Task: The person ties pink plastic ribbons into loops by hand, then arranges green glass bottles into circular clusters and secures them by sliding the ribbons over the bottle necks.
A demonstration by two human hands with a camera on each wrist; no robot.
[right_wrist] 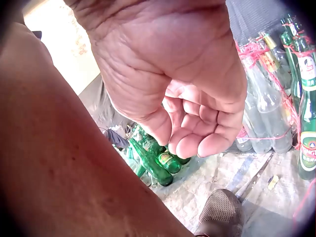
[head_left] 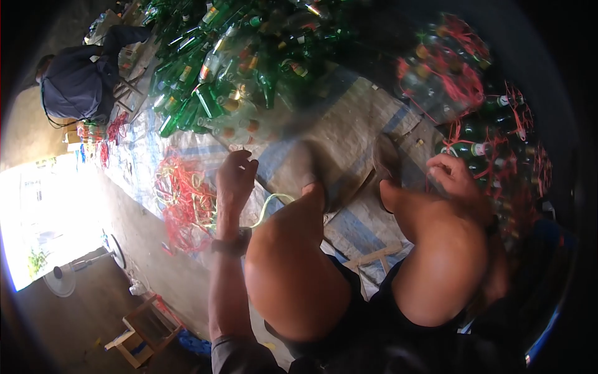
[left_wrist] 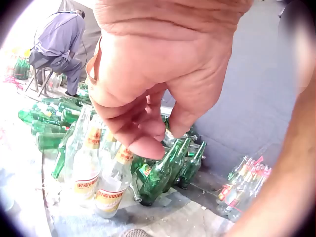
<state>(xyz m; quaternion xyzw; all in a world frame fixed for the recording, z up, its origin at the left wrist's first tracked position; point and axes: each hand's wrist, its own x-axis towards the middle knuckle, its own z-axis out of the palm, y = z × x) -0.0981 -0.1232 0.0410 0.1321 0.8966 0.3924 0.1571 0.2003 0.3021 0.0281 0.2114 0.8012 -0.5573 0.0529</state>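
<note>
In the head view my left hand [head_left: 237, 179] hangs beside the left knee with loosely bent fingers and holds nothing. The left wrist view shows that hand [left_wrist: 165, 69] in front of clear bottles [left_wrist: 109, 195] with yellow-and-red labels and several green bottles [left_wrist: 165, 175]. Over by the right knee is my right hand [head_left: 456, 179], its fingers loosely curled around nothing. Nearest to it stand green bottles [head_left: 476, 149] tied with pink twine. From the right wrist, bundled clear bottles [right_wrist: 270, 116] appear beyond the hand [right_wrist: 185, 89].
A large heap of loose green bottles [head_left: 205, 100] covers the far left of a striped woven sheet [head_left: 349, 124]. Tangled red and yellow twine [head_left: 184, 199] lies left of my left hand. Another person [head_left: 78, 81] sits at the far left. Another tied bundle [head_left: 458, 81] stands at the far right.
</note>
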